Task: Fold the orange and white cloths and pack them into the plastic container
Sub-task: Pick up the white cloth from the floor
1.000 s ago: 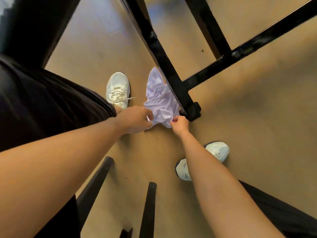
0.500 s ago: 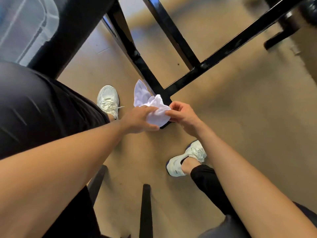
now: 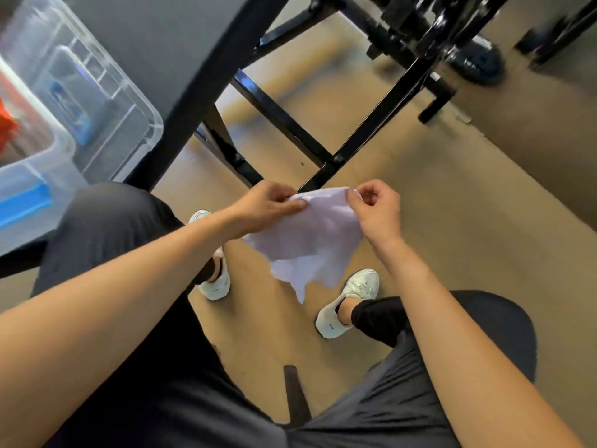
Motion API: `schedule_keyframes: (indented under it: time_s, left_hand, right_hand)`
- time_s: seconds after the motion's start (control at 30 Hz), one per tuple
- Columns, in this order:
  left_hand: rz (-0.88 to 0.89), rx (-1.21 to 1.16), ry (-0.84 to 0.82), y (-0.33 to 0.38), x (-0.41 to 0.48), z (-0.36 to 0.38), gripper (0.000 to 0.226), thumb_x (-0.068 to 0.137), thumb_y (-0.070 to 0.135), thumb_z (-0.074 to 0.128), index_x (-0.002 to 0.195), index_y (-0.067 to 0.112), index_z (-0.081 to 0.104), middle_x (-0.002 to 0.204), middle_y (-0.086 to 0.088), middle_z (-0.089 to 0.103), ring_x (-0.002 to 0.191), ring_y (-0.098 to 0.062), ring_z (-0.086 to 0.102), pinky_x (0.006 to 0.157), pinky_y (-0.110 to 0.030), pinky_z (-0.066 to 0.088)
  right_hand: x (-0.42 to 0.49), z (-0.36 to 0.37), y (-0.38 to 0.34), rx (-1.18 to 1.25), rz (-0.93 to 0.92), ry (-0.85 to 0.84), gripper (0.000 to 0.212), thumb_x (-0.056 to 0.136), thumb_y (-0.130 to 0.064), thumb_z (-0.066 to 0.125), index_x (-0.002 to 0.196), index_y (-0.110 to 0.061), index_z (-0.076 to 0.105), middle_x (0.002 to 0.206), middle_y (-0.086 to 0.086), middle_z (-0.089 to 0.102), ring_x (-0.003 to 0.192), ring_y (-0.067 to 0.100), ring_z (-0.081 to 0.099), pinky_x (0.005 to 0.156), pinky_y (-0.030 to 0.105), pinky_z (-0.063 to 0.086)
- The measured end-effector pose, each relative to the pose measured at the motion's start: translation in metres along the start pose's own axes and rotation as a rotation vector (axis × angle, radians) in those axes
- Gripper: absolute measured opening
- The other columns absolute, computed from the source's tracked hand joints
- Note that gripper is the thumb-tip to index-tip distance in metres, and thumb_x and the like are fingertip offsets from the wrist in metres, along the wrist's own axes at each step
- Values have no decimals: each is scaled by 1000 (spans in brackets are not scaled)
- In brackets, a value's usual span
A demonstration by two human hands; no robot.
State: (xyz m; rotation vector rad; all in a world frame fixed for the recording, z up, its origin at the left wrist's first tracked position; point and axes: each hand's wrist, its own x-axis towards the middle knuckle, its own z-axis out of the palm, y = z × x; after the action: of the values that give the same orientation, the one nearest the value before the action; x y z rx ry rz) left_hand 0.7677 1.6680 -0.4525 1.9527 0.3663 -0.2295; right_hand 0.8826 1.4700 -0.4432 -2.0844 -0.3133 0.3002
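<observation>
A white cloth (image 3: 307, 240) hangs crumpled in the air above the floor, between my knees. My left hand (image 3: 265, 202) pinches its upper left edge and my right hand (image 3: 376, 205) pinches its upper right corner. The clear plastic container (image 3: 48, 176) with a blue latch sits on the table at the far left. Something orange (image 3: 6, 124), perhaps the orange cloth, shows inside it at the frame edge, mostly cut off.
A clear lid (image 3: 97, 92) lies on the grey table (image 3: 181, 37) beside the container. Black table legs and crossbars (image 3: 371, 130) stand just beyond my hands. My white shoes (image 3: 349, 302) rest on the tan floor. A black chair base (image 3: 468, 56) sits at the top right.
Both hands have lifted the white cloth off the floor by the table leg and raised it to knee height, spreading its top edge. The view tilted up, bringing the table and container in.
</observation>
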Motion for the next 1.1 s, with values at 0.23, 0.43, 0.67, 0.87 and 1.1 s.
schedule_keyframes:
  time_s: [0.23,0.43,0.67,0.87,1.1]
  left_hand:
    - [-51,-439,72,53,-76,-2,32,102,41,54,105,16,74,89,-1,78,86,-14,76,70,-25,60]
    - [-64,-682,26,45,-111,16,39,104,36,51,121,5,67,103,-9,73,97,-25,71,84,-36,57]
    - [-255,-342,359,15,-117,31,10,94,22,69,87,17,73,90,-12,70,80,-23,66,67,-30,61]
    - [-65,-141,349,13,-119,42,11,87,22,79,95,18,72,87,-2,72,78,-15,68,67,-22,55]
    - [124,-48,-59,15,-124,75,54,75,42,87,122,35,61,111,15,68,101,-3,67,84,-26,60]
  right_hand:
    - [-105,-15,-29,83,-68,-70,28,86,-23,76,111,-24,65,110,-3,68,98,9,66,79,14,53]
    - [-150,-3,-23,390,100,-253,28,90,-25,73,116,-23,67,96,-6,76,91,6,70,72,22,55]
    - [-147,-19,-13,302,55,-94,8,94,-19,68,86,-22,67,82,-5,66,80,12,60,72,25,50]
    - [-148,-28,-8,276,-35,-156,1,93,-18,68,92,-18,69,84,-5,65,79,7,60,69,22,50]
    - [-150,-22,-8,483,22,-173,12,92,-11,68,96,-21,74,93,5,73,89,20,70,73,32,60]
